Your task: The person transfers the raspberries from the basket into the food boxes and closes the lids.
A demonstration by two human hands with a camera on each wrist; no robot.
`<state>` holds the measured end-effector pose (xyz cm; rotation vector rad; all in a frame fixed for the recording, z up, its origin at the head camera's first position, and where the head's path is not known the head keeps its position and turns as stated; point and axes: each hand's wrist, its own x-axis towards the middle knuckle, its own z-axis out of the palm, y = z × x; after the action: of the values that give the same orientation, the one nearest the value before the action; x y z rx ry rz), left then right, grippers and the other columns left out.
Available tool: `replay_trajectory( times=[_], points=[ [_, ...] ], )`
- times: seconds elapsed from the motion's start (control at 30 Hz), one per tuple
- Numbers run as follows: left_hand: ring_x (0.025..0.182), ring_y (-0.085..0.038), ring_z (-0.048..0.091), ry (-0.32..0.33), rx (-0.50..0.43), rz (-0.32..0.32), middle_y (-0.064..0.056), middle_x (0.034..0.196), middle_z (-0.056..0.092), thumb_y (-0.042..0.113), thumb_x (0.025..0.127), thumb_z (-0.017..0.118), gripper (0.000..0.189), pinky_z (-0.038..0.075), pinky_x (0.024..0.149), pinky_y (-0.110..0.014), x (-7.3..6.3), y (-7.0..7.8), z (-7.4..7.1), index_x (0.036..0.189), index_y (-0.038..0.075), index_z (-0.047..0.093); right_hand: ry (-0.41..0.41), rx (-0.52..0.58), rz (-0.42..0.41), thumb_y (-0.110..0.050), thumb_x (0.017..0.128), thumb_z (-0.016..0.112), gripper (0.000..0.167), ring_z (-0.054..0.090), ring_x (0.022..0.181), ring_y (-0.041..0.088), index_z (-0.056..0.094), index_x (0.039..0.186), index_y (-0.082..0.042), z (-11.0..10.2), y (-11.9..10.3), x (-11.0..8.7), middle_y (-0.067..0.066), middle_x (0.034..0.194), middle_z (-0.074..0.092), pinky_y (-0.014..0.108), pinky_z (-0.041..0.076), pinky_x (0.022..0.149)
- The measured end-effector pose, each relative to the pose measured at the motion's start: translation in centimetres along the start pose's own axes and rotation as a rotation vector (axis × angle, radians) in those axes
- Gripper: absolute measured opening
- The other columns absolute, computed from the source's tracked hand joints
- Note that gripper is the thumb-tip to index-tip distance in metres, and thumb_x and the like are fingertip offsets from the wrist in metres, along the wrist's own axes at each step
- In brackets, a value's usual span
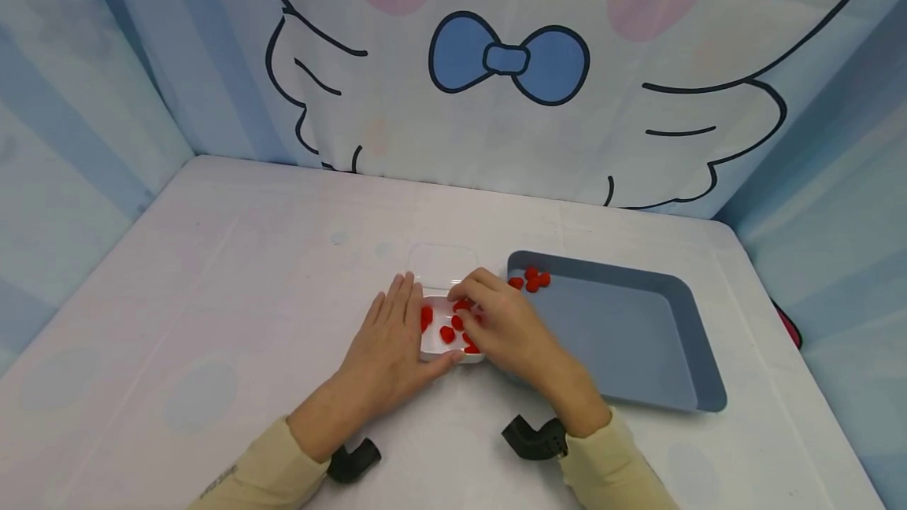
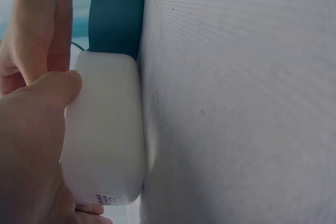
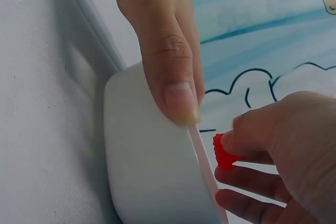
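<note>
A small white plastic box (image 2: 107, 135) stands on the table with several red raspberries (image 1: 447, 334) inside. My left hand (image 1: 390, 345) lies along the box's left side, its fingers straight and together. The left thumb presses on the near rim. Over the box's right part, my right hand (image 1: 506, 329) pinches a red, bumpy raspberry (image 3: 224, 152) between thumb and fingertips. In the right wrist view this raspberry is just above the rim. Part of the box's right side is hidden behind the right hand in the head view.
Right of the box lies a blue-grey tray (image 1: 609, 329), with several red raspberries (image 1: 532, 274) in its far left corner. A clear lid (image 1: 443, 264) stretches out behind the box. Patterned cloth curtains (image 1: 468, 132) hang round the table's back and sides.
</note>
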<state>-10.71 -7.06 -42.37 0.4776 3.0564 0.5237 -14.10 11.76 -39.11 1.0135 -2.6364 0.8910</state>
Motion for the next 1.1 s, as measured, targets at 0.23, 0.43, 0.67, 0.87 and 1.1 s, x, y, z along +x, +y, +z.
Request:
replay_trajectory(
  times=[0.23,0.43,0.67,0.87,1.1],
  points=[
    [0.153,-0.036,0.018,0.013,-0.023,0.017,-0.022,0.163,0.022,0.071,0.086,0.056,0.106,0.022,0.123,-0.053,0.0,-0.1,0.1,0.153,-0.004,0.024,-0.017,0.005,-0.011,0.002,0.085,0.070,0.024,0.060,0.087,0.010,0.069,0.107,-0.007,0.7,-0.5,0.2,0.001,0.103,0.064,0.023,0.057,0.078],
    [0.153,-0.036,0.018,0.014,-0.021,0.020,-0.023,0.162,0.023,0.069,0.087,0.057,0.104,0.022,0.123,-0.053,0.0,-0.1,0.0,0.153,-0.004,0.024,0.017,-0.008,-0.046,0.002,0.086,0.070,0.023,0.061,0.090,0.013,0.068,0.107,-0.006,1.3,-0.4,0.2,0.003,0.103,0.067,0.025,0.057,0.081],
    [0.153,-0.036,0.019,0.020,-0.018,0.020,-0.023,0.162,0.024,0.070,0.086,0.056,0.106,0.022,0.122,-0.053,0.0,-0.1,0.0,0.153,-0.005,0.024,0.029,0.019,-0.043,0.003,0.085,0.071,0.027,0.062,0.095,0.014,0.067,0.110,-0.007,1.0,-0.1,0.2,0.002,0.107,0.065,0.026,0.058,0.086],
    [0.152,-0.037,0.021,0.011,0.003,0.006,-0.022,0.162,0.026,0.069,0.084,0.060,0.107,0.024,0.122,-0.053,0.0,0.0,0.1,0.154,-0.004,0.024,0.079,0.017,-0.015,0.000,0.084,0.074,0.027,0.064,0.093,0.016,0.067,0.110,-0.006,0.1,0.1,0.1,0.005,0.108,0.065,0.031,0.060,0.083],
    [0.152,-0.036,0.021,0.014,0.008,-0.007,-0.021,0.162,0.026,0.068,0.082,0.063,0.109,0.024,0.122,-0.053,0.1,0.1,0.1,0.154,-0.003,0.024,0.124,0.009,0.013,0.002,0.085,0.071,0.024,0.063,0.090,0.017,0.068,0.108,-0.006,-1.3,0.7,-0.1,0.005,0.107,0.065,0.036,0.060,0.077]
  ],
)
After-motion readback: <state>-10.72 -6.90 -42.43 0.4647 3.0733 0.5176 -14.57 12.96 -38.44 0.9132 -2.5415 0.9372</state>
